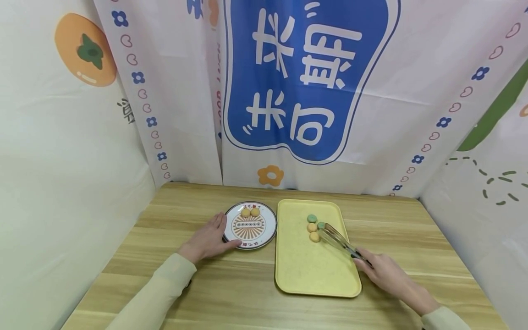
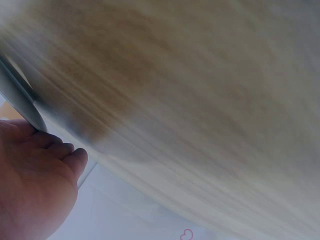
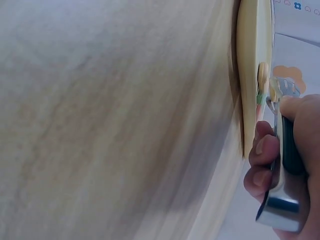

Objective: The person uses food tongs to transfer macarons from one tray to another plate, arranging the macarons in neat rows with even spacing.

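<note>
Head view, left hand: The person's left hand is touching the left edge of a patterned white plate at the centre of the frame, its thumb spreading toward the lower rim and its fingers lying loosely extended.
Head view, plate: Two small round orange pieces are sitting side by side on its upper part.
Head view, tray: A yellow tray is lying just right of the plate, on a wooden table; two green pieces and two yellow-orange pieces are clustering in its upper middle.
Head view, right hand: At lower right, the right hand is gripping metal tongs, whose tips are reaching the cluster beside the green piece nearer them; whether they are pinching it cannot be told.
Left wrist view, hand and rim: At the left edge of the frame, the fingertips are meeting the plate's rim, with wood grain filling much of the picture.
Right wrist view, grip: At lower right, fingers and thumb are closing round the tongs' handle, while the tray's side is rising at upper right.
</note>
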Demonstrator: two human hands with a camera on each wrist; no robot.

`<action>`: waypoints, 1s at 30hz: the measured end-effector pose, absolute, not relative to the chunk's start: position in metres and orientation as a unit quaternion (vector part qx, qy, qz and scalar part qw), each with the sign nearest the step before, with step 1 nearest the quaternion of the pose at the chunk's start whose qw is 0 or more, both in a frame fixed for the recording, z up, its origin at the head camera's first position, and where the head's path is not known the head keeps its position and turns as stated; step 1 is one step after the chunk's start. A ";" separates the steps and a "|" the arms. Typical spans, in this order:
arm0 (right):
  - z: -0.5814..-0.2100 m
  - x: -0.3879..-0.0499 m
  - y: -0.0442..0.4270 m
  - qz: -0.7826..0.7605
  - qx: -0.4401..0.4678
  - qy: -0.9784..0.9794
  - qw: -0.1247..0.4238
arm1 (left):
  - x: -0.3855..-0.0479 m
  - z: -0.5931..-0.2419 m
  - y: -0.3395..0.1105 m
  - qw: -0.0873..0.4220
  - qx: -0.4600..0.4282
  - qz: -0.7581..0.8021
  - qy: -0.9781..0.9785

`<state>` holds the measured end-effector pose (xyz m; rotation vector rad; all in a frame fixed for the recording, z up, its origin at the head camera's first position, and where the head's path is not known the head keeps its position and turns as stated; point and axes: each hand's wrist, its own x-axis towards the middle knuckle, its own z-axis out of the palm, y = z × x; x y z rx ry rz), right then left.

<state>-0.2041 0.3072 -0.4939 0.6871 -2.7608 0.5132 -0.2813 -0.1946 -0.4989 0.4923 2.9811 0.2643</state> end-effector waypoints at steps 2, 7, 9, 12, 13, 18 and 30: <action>-0.493 -0.205 0.306 0.178 0.243 -0.945 0.129 | -0.282 -0.499 -0.195 0.053 0.162 0.086 0.982; -0.493 -0.208 0.301 0.192 0.252 -0.939 0.132 | -0.282 -0.499 -0.195 0.048 0.163 0.089 0.982; -0.493 -0.210 0.299 0.192 0.253 -0.939 0.135 | -0.281 -0.499 -0.195 0.045 0.162 0.090 0.982; -0.493 -0.212 0.296 0.193 0.253 -0.938 0.140 | -0.281 -0.499 -0.195 0.044 0.162 0.092 0.982; -0.493 -0.212 0.295 0.193 0.255 -0.937 0.143 | -0.281 -0.499 -0.195 0.043 0.162 0.092 0.982; -0.493 -0.214 0.292 0.197 0.264 -0.932 0.152 | -0.281 -0.499 -0.195 0.041 0.165 0.094 0.981; -0.491 -0.219 0.281 0.207 0.267 -0.930 0.141 | -0.282 -0.497 -0.198 0.031 0.179 0.080 0.980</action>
